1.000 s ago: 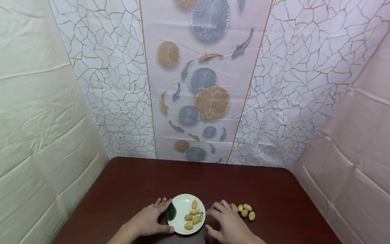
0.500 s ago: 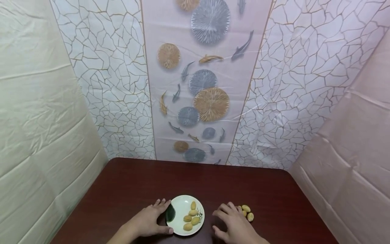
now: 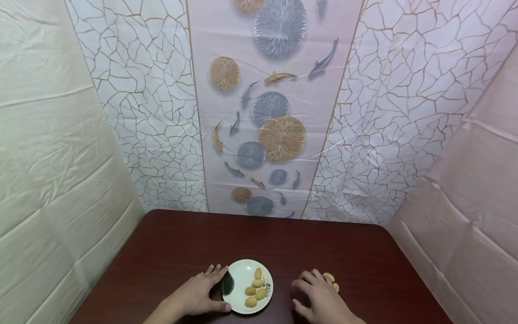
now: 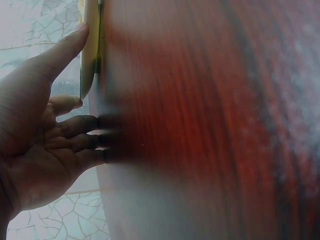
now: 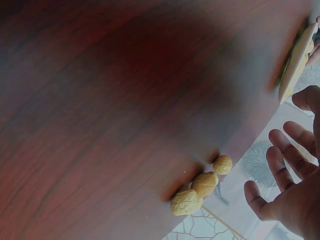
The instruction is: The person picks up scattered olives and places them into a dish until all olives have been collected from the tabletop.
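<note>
A round white plate (image 3: pixel 239 281) with a dark green patch at its left edge lies near the front of the table. Several small yellow oval fruits (image 3: pixel 261 294) rest on its right half. My left hand (image 3: pixel 198 290) is spread along the plate's left side, thumb and index finger touching the rim. To the right of the plate, my right hand (image 3: pixel 321 297) hovers low over the table with loosely bent fingers and nothing in them. Other wrinkled yellow fruits (image 5: pixel 205 184) lie on the table beyond it, partly hidden behind the hand in the head view.
A dark red wooden table (image 3: pixel 259 238) stretches out under both hands. Patterned cloth (image 3: pixel 251 108) hangs behind its far edge, and pale cloth sheets (image 3: pixel 457 189) close in the left and right sides.
My right hand has moved right, away from the plate and toward the loose yellow fruits, covering more of them. The left hand stays at the plate's rim.
</note>
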A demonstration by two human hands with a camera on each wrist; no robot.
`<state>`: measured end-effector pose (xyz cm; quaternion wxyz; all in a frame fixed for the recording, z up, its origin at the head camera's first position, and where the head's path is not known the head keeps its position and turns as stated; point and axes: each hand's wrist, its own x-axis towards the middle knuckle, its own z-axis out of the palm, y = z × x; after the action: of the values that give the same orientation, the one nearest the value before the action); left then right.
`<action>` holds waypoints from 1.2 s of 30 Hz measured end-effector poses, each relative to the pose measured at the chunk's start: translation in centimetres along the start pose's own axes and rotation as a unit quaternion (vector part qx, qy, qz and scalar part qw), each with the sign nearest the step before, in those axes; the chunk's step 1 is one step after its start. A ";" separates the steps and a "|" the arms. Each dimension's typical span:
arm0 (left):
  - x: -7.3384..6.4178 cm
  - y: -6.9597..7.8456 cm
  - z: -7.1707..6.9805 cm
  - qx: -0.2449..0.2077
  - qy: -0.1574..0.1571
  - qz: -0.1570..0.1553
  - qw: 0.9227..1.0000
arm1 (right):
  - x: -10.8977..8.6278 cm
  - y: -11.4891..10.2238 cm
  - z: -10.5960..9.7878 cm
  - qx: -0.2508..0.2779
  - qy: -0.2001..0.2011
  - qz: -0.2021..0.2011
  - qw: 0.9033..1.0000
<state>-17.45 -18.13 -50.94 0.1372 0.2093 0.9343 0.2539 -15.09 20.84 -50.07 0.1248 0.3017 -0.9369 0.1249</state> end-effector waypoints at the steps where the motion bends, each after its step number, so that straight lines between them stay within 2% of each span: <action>1: 0.0 0.0 0.0 -0.001 -0.002 -0.002 1.000 | -0.1 0.1 0.0 -0.004 0.001 -0.001 1.000; 8: 0.1 -0.1 0.0 -0.002 0.001 0.001 1.000 | -0.4 0.9 0.1 -0.023 -0.004 0.004 1.000; 13: 0.0 -0.1 0.0 0.000 0.007 0.005 1.000 | -0.6 1.5 0.0 -0.036 0.009 0.007 0.999; 21: 0.1 -0.1 0.1 -0.004 0.001 -0.002 1.000 | -1.1 2.8 0.2 -0.038 -0.012 0.043 0.998; 31: 0.3 -0.2 0.1 -0.007 -0.003 -0.006 1.000 | -1.2 3.9 0.9 -0.096 0.026 0.030 0.995; 36: 0.3 -0.3 0.3 -0.004 -0.001 -0.006 1.000 | -1.0 4.3 1.0 -0.083 -0.001 0.075 0.994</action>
<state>-17.70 -18.14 -51.41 0.1407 0.2035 0.9344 0.2564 -16.99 24.44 -51.96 0.1388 0.2188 -0.9643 0.0555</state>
